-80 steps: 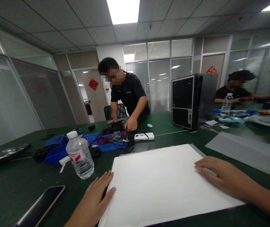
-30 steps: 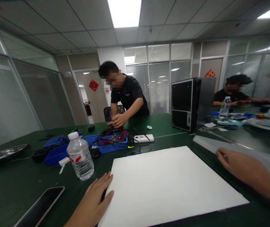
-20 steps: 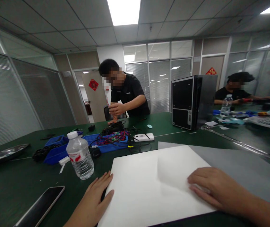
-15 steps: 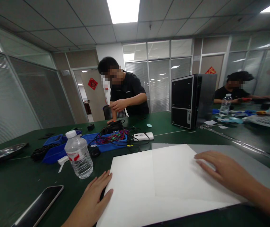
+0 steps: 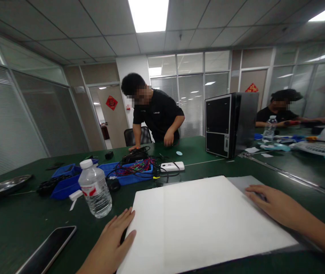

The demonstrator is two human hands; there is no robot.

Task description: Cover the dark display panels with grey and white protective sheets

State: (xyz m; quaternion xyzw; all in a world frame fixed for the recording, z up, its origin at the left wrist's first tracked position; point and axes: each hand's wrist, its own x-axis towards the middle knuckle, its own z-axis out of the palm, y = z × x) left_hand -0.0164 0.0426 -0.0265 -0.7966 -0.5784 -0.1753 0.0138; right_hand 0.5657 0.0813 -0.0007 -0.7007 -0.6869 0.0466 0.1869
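A wide white sheet (image 5: 202, 217) lies flat before me, with a faint straight line running down its left part. A grey sheet (image 5: 240, 183) shows from under its upper right edge. My left hand (image 5: 112, 238) rests along the white sheet's left edge, fingers stretched out and thumb apart. My right hand (image 5: 276, 205) lies at the right side, over the grey sheet, fingers extended and slightly bent. Neither hand grips anything that I can see; what is under the right palm is hidden.
A water bottle (image 5: 96, 190) and a phone (image 5: 48, 249) are on the left. Beyond the paper stand a blue tray (image 5: 125, 179) of tangled wires, a white device (image 5: 172, 166) and a computer tower (image 5: 222, 123). A co-worker (image 5: 159, 110) leans on the table; another person (image 5: 279, 108) sits right.
The faint line on the white sheet has shifted left. Less of the grey sheet shows. My right hand has moved slightly right; my left hand stays. The co-worker's raised hand has come down.
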